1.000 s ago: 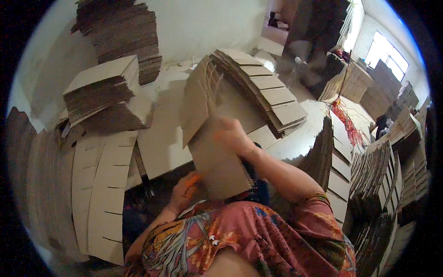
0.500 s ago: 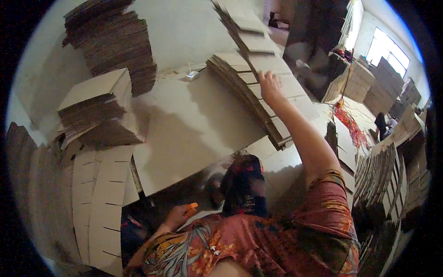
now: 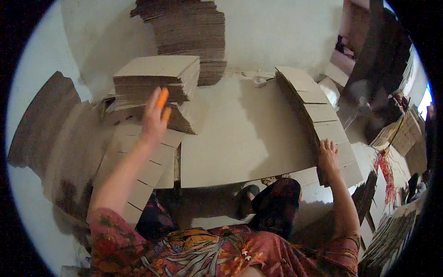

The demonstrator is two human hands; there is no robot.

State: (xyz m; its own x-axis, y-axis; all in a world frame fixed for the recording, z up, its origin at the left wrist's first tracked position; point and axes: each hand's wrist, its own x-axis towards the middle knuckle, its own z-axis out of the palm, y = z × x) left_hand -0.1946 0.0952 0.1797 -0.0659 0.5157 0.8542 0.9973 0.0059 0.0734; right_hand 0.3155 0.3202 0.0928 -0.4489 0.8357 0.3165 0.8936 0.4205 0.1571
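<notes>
My left hand [image 3: 154,117] is raised in front of a stack of plain cardboard sheets [image 3: 157,67] at the back left of the table. Its fingers are stretched out, and orange covers [image 3: 162,98] show on what look like the forefinger and thumb. I cannot tell whether it touches the sheets. At the right, my right hand [image 3: 328,157] lies with fingers spread on the near end of a pile of slotted cardboard strips [image 3: 321,112]. Beneath my left forearm are more slotted cardboard strips [image 3: 130,159].
Between the piles lies the pale tabletop [image 3: 230,138]. A tall cardboard stack [image 3: 191,37] leans by the back wall, with a small white device [image 3: 260,82] to its right. More cardboard [image 3: 41,124] stands far left; a fan [image 3: 362,108] and red strings [image 3: 386,177] are at right.
My left hand has risen from near my lap to the plain cardboard stack. My right hand has come back toward me along the slotted pile. The view has turned leftward.
</notes>
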